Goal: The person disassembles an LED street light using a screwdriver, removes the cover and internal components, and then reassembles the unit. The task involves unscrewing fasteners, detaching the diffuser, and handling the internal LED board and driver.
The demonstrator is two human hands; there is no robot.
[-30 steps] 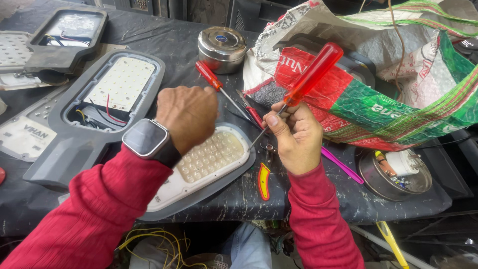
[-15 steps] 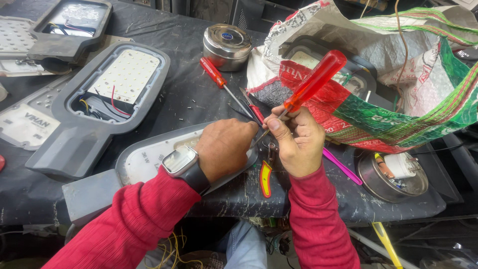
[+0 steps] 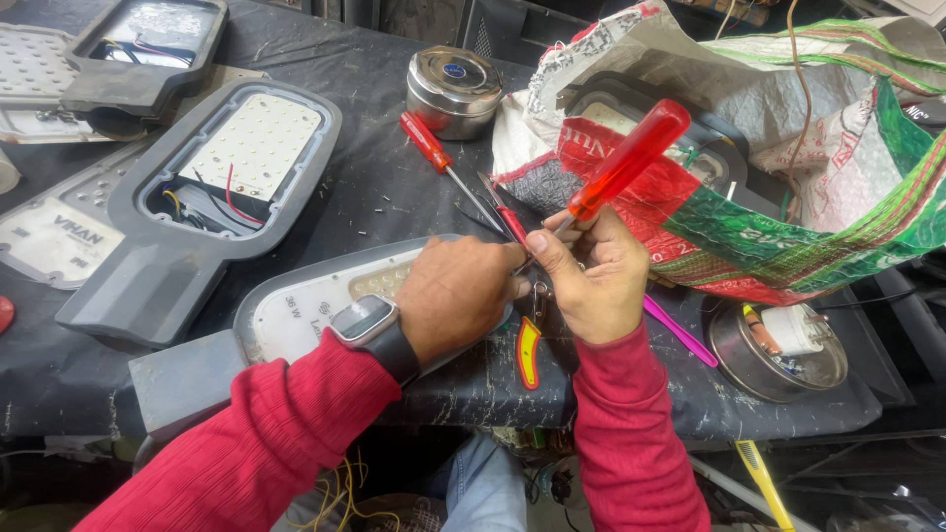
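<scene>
Now at frame centre, the left hand (image 3: 455, 296), shifted rightward from a second ago, closes over the grey lamp housing (image 3: 296, 310) beside the right hand (image 3: 591, 281), whose fingers grip the red-handled screwdriver (image 3: 623, 163), bracing the fixture for fastening.

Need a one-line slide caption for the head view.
Right hand drives a red-handled screwdriver at a grey LED lamp housing steadied by the left hand on a black-covered bench.
</scene>
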